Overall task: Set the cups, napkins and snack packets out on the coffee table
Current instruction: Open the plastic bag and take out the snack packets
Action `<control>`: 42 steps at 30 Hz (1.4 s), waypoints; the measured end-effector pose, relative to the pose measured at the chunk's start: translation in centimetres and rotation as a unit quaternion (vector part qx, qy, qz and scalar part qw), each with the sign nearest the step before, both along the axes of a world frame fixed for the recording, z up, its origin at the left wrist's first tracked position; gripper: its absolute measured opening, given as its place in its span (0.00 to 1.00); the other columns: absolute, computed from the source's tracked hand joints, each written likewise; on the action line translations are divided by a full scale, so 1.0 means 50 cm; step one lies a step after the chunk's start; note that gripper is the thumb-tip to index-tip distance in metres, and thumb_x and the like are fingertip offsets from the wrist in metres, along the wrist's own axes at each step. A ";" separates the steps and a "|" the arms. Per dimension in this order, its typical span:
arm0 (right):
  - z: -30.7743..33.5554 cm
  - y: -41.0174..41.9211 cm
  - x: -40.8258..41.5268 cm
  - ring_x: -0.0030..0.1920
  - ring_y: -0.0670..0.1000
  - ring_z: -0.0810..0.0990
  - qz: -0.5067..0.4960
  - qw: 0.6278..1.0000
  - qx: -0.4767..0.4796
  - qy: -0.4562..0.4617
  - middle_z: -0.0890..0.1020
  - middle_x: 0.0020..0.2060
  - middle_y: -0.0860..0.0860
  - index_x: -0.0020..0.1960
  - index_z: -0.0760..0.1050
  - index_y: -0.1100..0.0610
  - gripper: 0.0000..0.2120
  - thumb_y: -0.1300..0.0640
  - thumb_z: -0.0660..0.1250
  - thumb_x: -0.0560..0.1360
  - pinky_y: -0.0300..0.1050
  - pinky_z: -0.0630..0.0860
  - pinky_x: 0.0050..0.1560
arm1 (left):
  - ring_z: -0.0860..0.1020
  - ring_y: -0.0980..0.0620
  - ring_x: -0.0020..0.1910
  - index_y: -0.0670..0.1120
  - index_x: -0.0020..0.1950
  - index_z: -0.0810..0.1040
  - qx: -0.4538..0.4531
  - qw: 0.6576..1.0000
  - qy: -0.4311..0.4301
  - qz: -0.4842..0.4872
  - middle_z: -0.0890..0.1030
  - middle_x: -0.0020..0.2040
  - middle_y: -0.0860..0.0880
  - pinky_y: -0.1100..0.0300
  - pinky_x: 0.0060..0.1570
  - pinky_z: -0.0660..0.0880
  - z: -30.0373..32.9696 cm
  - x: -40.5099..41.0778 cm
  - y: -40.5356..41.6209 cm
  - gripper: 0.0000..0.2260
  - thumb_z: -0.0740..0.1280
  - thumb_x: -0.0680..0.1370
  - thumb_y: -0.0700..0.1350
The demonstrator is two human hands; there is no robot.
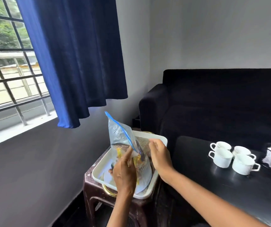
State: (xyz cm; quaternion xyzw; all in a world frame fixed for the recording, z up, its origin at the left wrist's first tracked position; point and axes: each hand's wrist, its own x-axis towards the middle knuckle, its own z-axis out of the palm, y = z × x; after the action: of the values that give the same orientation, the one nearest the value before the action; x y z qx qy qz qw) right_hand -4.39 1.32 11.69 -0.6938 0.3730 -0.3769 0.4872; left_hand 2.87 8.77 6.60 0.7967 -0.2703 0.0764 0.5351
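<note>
**Zip bag over the tray, cups already out**

We held the clear zip bag [121, 140] upright over the white tray [161, 138] on the brown stool [95, 192]. Left hand [124, 174] fingers pinched it below the blue seal; right hand [160, 154] sat at its far edge, grip unclear. Snack packets [137, 160] showed inside. Bag judged light, limp, slippery; best taken near the seal. Four white cups [233, 157] stood on the black table [197, 161].

Navy curtain [75, 63] is hanging beside the barred window [5, 63], black sofa [221, 102] is sitting against the wall, brown plastic stool [98, 197] is standing nearby.
</note>
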 end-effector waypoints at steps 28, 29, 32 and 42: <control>-0.041 0.038 -0.126 0.53 0.40 0.81 0.031 0.999 -0.019 -0.035 0.85 0.50 0.45 0.59 0.79 0.54 0.17 0.68 0.61 0.75 0.43 0.78 0.58 | 0.79 0.57 0.54 0.55 0.58 0.77 -0.095 0.973 0.105 -0.183 0.80 0.56 0.58 0.52 0.53 0.77 0.100 -0.115 -0.075 0.11 0.66 0.77 0.53; -0.048 0.043 -0.131 0.53 0.40 0.81 0.036 0.999 -0.020 -0.031 0.85 0.50 0.45 0.59 0.79 0.54 0.17 0.68 0.61 0.76 0.43 0.78 0.57 | 0.79 0.56 0.53 0.54 0.57 0.77 -0.089 0.975 0.108 -0.169 0.80 0.54 0.57 0.50 0.53 0.78 0.102 -0.118 -0.082 0.11 0.66 0.77 0.54; -0.056 0.040 -0.146 0.49 0.42 0.82 0.047 0.999 -0.021 -0.004 0.84 0.48 0.45 0.57 0.79 0.55 0.16 0.69 0.61 0.74 0.39 0.78 0.53 | 0.81 0.56 0.46 0.54 0.56 0.79 -0.092 0.980 0.122 -0.127 0.83 0.47 0.54 0.49 0.50 0.78 0.101 -0.129 -0.102 0.10 0.65 0.77 0.54; 0.005 -0.012 -0.154 0.41 0.41 0.80 -0.034 0.995 -0.011 -0.098 0.83 0.41 0.48 0.49 0.79 0.54 0.06 0.61 0.67 0.74 0.27 0.73 0.41 | 0.80 0.59 0.40 0.52 0.53 0.83 -0.132 0.977 0.114 -0.120 0.81 0.38 0.60 0.68 0.37 0.71 0.084 -0.151 -0.098 0.07 0.67 0.77 0.46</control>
State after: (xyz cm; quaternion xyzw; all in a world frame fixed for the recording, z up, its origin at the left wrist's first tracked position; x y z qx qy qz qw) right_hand -12.09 0.70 11.96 -0.6456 0.3428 -0.4635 0.5008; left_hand -4.67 3.89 10.79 0.6845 -0.2891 -0.0451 0.6677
